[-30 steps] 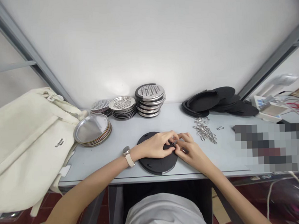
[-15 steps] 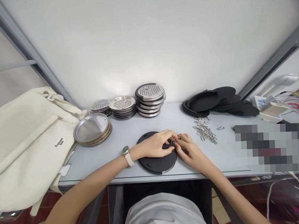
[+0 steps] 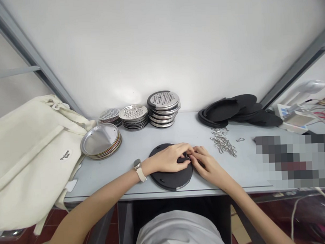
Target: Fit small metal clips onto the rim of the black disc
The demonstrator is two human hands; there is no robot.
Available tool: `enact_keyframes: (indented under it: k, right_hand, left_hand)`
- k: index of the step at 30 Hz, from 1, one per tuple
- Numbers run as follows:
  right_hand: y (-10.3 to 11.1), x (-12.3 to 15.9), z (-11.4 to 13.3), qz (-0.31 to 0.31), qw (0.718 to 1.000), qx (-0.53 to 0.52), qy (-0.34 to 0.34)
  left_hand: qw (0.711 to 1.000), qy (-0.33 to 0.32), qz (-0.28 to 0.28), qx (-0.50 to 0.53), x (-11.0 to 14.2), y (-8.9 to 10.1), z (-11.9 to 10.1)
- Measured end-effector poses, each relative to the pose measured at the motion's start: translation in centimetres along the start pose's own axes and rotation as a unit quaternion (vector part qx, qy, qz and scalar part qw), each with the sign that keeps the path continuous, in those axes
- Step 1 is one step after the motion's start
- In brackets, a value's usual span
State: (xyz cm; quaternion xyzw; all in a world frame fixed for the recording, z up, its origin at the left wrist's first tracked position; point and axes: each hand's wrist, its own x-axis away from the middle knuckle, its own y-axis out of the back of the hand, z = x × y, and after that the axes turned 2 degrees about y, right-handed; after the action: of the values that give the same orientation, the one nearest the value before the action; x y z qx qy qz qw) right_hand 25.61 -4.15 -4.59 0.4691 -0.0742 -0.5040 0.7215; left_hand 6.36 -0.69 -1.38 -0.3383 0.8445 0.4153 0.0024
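Note:
A round black disc (image 3: 171, 179) lies on the table near its front edge, right in front of me. My left hand (image 3: 170, 158), with a watch at the wrist, rests across the disc, its thumb and fingers closed around the disc's right rim. At that rim my right hand (image 3: 205, 162) pinches a small metal clip (image 3: 188, 156) between thumb and fingertips, touching the disc. Part of the clip is hidden by the fingers. A pile of metal clips (image 3: 224, 143) lies to the right, with a single clip (image 3: 240, 139) beside it.
Along the wall stand stacks of perforated metal discs (image 3: 133, 112), a taller stack (image 3: 164, 100) with black rims, and plain metal lids (image 3: 100, 138). Black round covers (image 3: 222, 111) are heaped at back right. A cream bag (image 3: 32, 151) leans at left; a power strip (image 3: 292, 117) stands at right.
Both hands stay at the disc's right rim with only slight finger movement. A bit more of the metal clip shows between the fingertips.

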Motion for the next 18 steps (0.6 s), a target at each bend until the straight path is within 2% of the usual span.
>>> enact_keyframes:
  k: [7, 18]
  right_hand:
    - [0.19, 0.05, 0.16, 0.008, 1.000, -0.011, -0.008]
    - [-0.02, -0.02, 0.33, -0.013, 1.000, 0.006, -0.002]
  left_hand:
    - [1.000, -0.012, -0.001, 0.003, -0.02, -0.05, 0.11]
    - [1.000, -0.005, 0.005, 0.022, -0.04, 0.00, -0.19]
